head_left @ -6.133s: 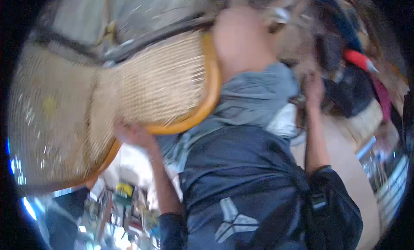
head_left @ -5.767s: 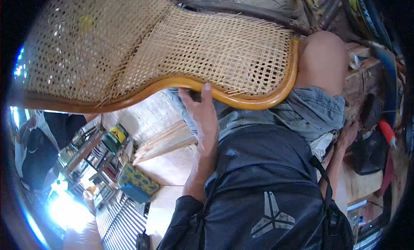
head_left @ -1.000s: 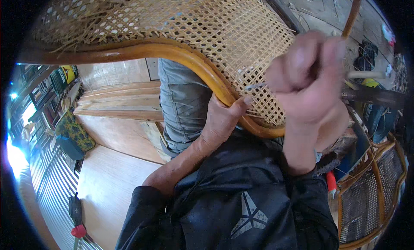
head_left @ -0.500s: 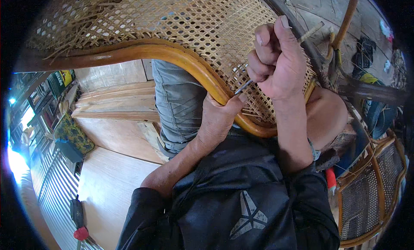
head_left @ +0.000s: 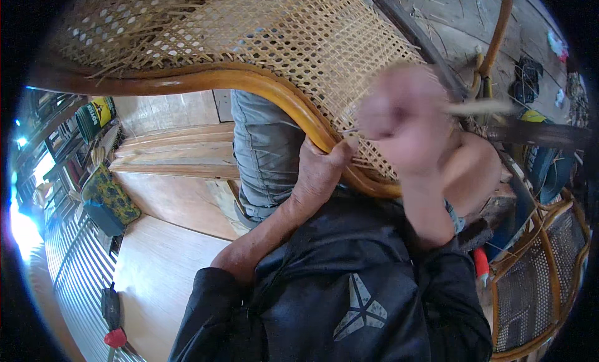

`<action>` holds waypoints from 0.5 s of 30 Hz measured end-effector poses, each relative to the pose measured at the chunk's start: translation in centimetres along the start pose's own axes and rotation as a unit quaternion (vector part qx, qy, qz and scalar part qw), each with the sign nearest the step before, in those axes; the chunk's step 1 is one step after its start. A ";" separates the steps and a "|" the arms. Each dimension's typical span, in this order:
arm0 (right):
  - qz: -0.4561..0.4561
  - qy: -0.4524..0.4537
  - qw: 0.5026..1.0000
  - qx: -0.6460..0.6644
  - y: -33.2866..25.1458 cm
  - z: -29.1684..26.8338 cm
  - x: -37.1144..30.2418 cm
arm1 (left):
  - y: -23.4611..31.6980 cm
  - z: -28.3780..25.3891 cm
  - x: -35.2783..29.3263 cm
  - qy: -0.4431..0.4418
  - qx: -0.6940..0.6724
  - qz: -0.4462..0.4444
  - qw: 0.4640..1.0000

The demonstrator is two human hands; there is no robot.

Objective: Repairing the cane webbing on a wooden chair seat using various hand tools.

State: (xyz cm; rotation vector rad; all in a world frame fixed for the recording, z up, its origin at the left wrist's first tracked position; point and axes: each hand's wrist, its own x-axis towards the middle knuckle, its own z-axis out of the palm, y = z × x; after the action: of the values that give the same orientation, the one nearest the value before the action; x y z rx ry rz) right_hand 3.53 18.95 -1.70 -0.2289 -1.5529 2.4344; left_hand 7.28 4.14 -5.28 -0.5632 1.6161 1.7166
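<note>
A honey-coloured curved rattan frame (head_left: 262,82) edges a panel of woven cane mesh (head_left: 293,31) lying across my lap. My left hand (head_left: 318,168) grips the frame's curved front edge, with its thumb on top by the mesh. Blurred by motion, my right hand (head_left: 405,115) is closed around a thin metal awl. Its slim point (head_left: 352,131) shows close to the frame, just above my left thumb. A pale stick-like piece (head_left: 477,107), perhaps the tool's handle, sticks out from the hand's far side. Whether the point enters the weave I cannot tell.
Loose cane ends (head_left: 125,59) stick out at the panel's upper left. Pale boards (head_left: 168,256) lie at left, with a camouflage-patterned object (head_left: 115,190) beyond. A dark pole (head_left: 530,134) and another cane-and-rattan piece (head_left: 530,287) stand at right. Scraps litter the floor (head_left: 449,12).
My right hand has turned over, swinging the pale stick from pointing up and away to pointing right. My left hand keeps its hold on the rattan frame.
</note>
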 end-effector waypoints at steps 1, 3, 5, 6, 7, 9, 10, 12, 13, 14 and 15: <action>-0.009 0.009 0.995 0.098 -1.1 -1.6 0.8 | 0.1 -0.1 0.0 -0.009 0.007 -0.002 1.000; -0.013 0.054 0.943 0.327 -2.6 -3.4 0.8 | 0.3 -0.3 -0.3 -0.020 0.012 -0.024 0.999; 0.062 0.103 0.956 0.268 -2.0 -4.3 0.6 | 0.3 -0.5 -0.3 -0.044 0.001 0.002 0.999; 0.104 0.127 0.952 0.259 -1.4 -4.4 0.3 | 0.4 -0.5 -0.4 -0.057 -0.009 0.022 0.998; 0.125 0.138 0.948 0.260 -0.9 -4.8 0.0 | 0.3 -0.4 -0.3 -0.052 -0.005 0.018 0.998; 0.136 0.151 0.937 0.283 0.2 -5.2 -0.5 | 0.0 -0.2 -0.3 -0.044 -0.027 0.019 0.998; 0.123 0.149 0.938 0.287 0.6 -5.4 -0.7 | -0.2 -0.2 -0.2 -0.044 -0.045 0.027 0.998; 0.138 0.140 0.936 0.293 1.0 -5.7 -0.7 | -0.5 -0.1 -0.2 -0.025 -0.041 0.031 0.998; 0.134 0.138 0.936 0.293 1.1 -5.8 -0.7 | -0.7 -0.2 -0.2 -0.009 -0.045 0.027 0.999; 0.121 0.126 0.936 0.304 1.1 -5.9 -0.7 | -0.8 -0.3 -0.3 0.007 -0.048 0.023 0.999; 0.116 0.126 0.942 0.289 1.1 -6.0 -0.7 | -0.9 -0.5 -0.4 0.014 -0.048 0.014 0.999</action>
State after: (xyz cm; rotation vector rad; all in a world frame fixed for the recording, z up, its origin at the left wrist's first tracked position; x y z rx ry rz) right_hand 5.57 23.49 -5.24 -0.6048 -0.6935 2.7760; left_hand 8.14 3.56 -5.69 -0.6163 1.5742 1.8223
